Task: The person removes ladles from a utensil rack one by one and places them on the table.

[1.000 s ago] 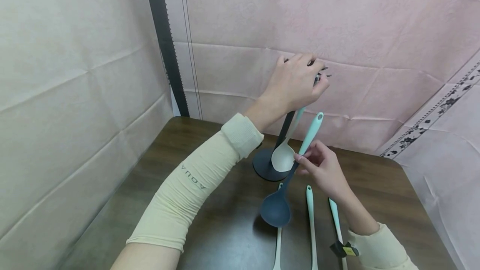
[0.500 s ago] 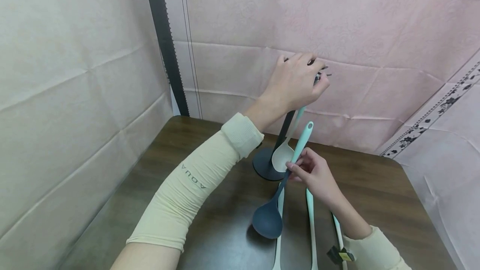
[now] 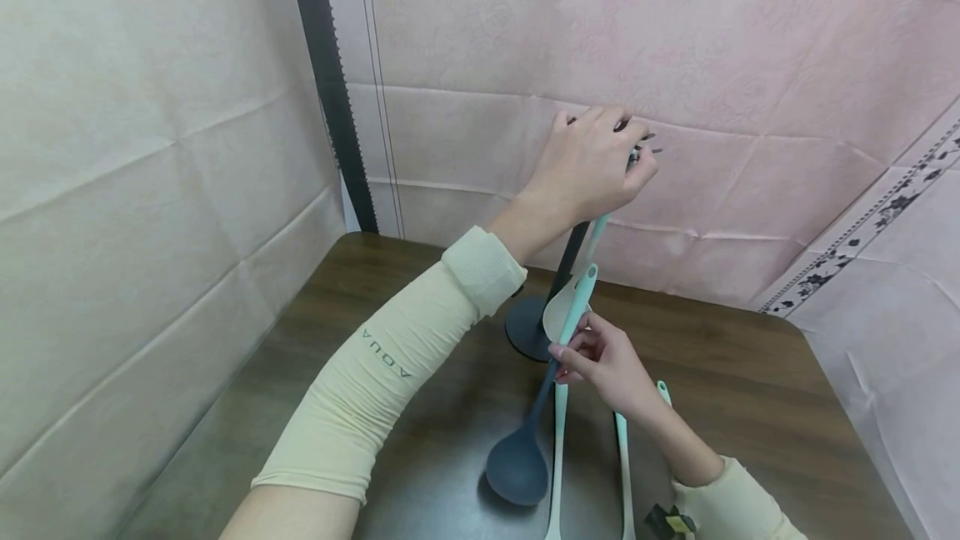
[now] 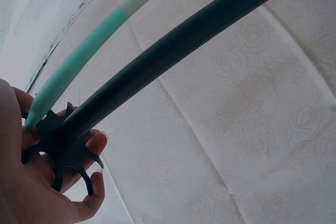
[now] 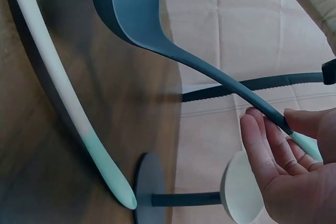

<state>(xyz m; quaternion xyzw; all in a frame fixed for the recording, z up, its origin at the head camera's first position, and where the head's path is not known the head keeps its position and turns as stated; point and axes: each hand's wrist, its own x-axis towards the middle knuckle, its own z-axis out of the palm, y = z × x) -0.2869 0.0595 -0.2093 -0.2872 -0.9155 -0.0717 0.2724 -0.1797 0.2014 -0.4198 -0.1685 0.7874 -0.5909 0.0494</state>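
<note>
My left hand (image 3: 581, 165) is over the top of a black utensil stand (image 3: 527, 327), its fingers curled round the hooked wheel (image 4: 79, 153), seen in the left wrist view. A pale spoon-like utensil (image 3: 557, 313) with a mint handle hangs from the stand, its top end at the left fingers. My right hand (image 3: 606, 365) pinches a dark blue ladle (image 3: 517, 467) where its blue shaft meets the mint handle. The ladle is tilted, mint end up and bowl down, low over the table in front of the stand.
On the brown wooden table (image 3: 427, 440), a pale utensil (image 3: 556, 465) with a mint handle lies left of the right forearm. Another similar one (image 3: 626, 473) lies right of it, and a third mint handle (image 3: 663, 392) shows behind the forearm. Cloth-covered walls (image 3: 675, 40) enclose the table.
My right hand has moved left and toward the table's near side, carrying the ladle down with it. The left hand stays on the stand's top.
</note>
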